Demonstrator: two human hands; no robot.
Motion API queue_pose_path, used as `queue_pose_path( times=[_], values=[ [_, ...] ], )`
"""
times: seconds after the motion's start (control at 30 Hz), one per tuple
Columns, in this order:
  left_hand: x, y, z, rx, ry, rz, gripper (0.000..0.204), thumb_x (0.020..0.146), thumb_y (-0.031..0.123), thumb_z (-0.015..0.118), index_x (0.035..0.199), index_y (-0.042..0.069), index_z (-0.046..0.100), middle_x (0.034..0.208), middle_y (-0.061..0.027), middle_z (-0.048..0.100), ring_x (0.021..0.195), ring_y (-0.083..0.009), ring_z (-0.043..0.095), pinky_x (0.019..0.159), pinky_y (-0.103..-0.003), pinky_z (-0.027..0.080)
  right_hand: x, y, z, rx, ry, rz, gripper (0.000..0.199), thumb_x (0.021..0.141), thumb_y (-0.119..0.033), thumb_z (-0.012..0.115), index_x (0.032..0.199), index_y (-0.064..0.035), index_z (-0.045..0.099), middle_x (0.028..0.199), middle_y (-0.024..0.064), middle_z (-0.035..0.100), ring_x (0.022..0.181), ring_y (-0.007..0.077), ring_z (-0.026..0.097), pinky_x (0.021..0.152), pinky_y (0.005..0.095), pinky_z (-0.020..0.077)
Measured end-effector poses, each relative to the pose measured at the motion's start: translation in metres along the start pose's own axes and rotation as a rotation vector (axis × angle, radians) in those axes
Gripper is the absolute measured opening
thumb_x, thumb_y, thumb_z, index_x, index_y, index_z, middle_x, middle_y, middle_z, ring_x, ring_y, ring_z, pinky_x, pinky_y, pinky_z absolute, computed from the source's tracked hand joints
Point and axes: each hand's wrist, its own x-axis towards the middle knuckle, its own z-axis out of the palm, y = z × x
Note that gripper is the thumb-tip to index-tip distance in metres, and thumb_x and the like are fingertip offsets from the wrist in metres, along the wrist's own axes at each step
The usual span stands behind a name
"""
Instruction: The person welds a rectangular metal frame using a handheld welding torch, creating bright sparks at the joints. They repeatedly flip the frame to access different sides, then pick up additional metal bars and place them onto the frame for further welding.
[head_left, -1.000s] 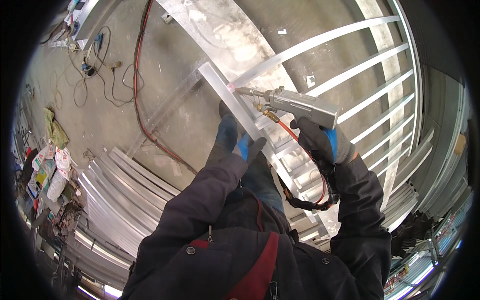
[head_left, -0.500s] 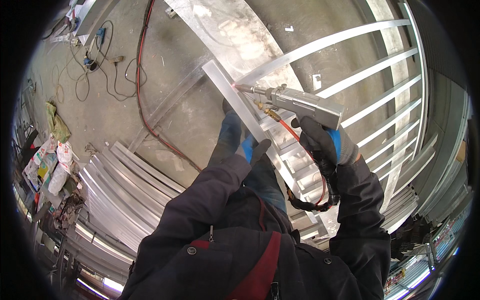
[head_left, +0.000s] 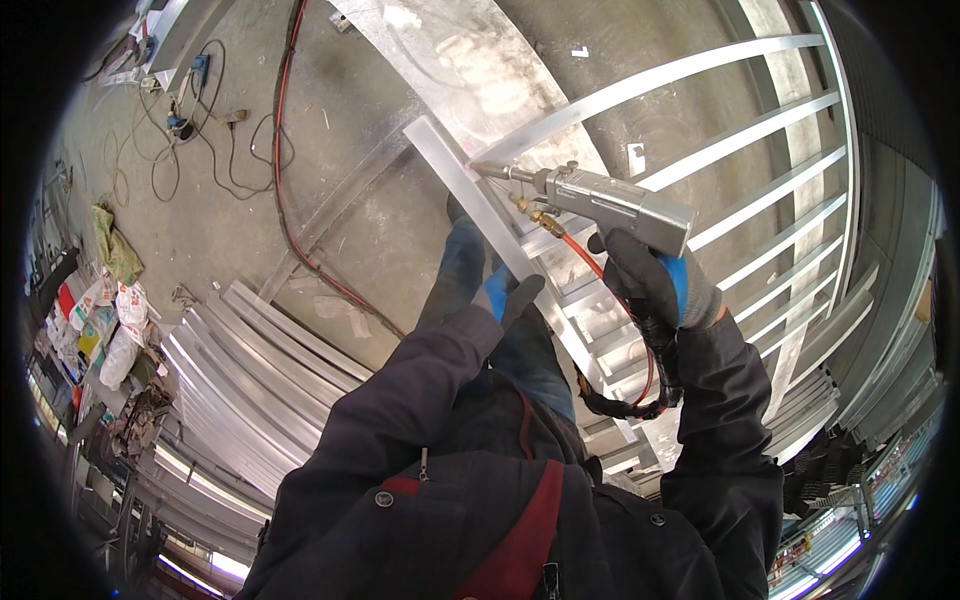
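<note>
And the right hand (head_left: 652,282) has its fingers curled around the grey gun (head_left: 622,208), over the metal frame (head_left: 740,142), nozzle (head_left: 498,171) right up by the frame's left rail (head_left: 463,185)! Left hand (head_left: 512,296) against that rail, finger grip I cannot tell; red hose (head_left: 583,257) above the frame's bars.

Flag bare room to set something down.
Bare floor between the long hose and broad pale beam; also between the blue-and-black fitting and stacked profiles, right of the green cloth. Crowded: left edge, with bags; around the right hand, with metal tool and frame bars.
</note>
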Motion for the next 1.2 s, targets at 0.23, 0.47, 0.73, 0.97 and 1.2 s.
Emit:
queue_pose_path(
  times=[0.23, 0.47, 0.73, 0.97, 1.2],
  values=[
    [0.005, -0.014, 0.002, -0.077, 0.014, -0.020, 0.055, 0.096, 0.036, 0.068, 0.135, -0.001, 0.057, 0.121, -0.0147, 0.068, 0.107, -0.0215, 0.065, 0.094, -0.032, 0.052, 0.000, -0.005, 0.000, 0.082, -0.011, 0.117, 0.035, 0.100, -0.029, 0.064, 0.110, 0.0046, 0.065, 0.069, 0.0024, 0.058, 0.058, 0.0091, 0.053, 0.051, 0.0234, 0.0400],
    [0.001, -0.002, -0.002, -0.018, -0.018, -0.024, 0.054, 0.097, 0.035, 0.066, 0.137, -0.001, 0.055, 0.122, -0.0148, 0.067, 0.111, -0.0227, 0.065, 0.096, -0.033, 0.052, 0.003, -0.006, 0.002, 0.036, -0.008, 0.120, 0.033, 0.100, -0.027, 0.063, 0.108, 0.0040, 0.065, 0.066, 0.0007, 0.055, 0.058, 0.0076, 0.050, 0.050, 0.0235, 0.0375],
    [-0.001, 0.006, 0.000, 0.078, 0.007, 0.024, 0.054, 0.098, 0.036, 0.064, 0.137, -0.001, 0.055, 0.115, -0.0130, 0.069, 0.100, -0.0194, 0.067, 0.088, -0.031, 0.053, 0.003, -0.001, 0.002, 0.063, 0.019, 0.130, 0.030, 0.100, -0.026, 0.062, 0.107, 0.0033, 0.065, 0.067, 0.0003, 0.053, 0.059, 0.0084, 0.050, 0.052, 0.0243, 0.0388],
    [0.000, 0.000, 0.001, 0.147, 0.036, 0.006, 0.050, 0.099, 0.037, 0.063, 0.132, 0.000, 0.059, 0.104, -0.0104, 0.071, 0.085, -0.0138, 0.064, 0.075, -0.028, 0.052, 0.010, 0.006, -0.010, -0.178, -0.074, 0.091, 0.033, 0.095, -0.034, 0.068, 0.108, -0.0039, 0.069, 0.075, 0.0017, 0.062, 0.065, 0.0074, 0.058, 0.053, 0.0249, 0.0440],
    [0.001, 0.001, -0.002, 0.165, -0.021, -0.041, 0.059, 0.100, 0.039, 0.062, 0.138, -0.004, 0.053, 0.124, -0.0181, 0.067, 0.111, -0.0243, 0.064, 0.094, -0.032, 0.049, 0.006, -0.003, 0.000, -0.019, -0.019, 0.091, 0.029, 0.100, -0.029, 0.063, 0.100, -0.0003, 0.067, 0.070, 0.0006, 0.058, 0.059, 0.0067, 0.053, 0.050, 0.0234, 0.0391]
  ],
)
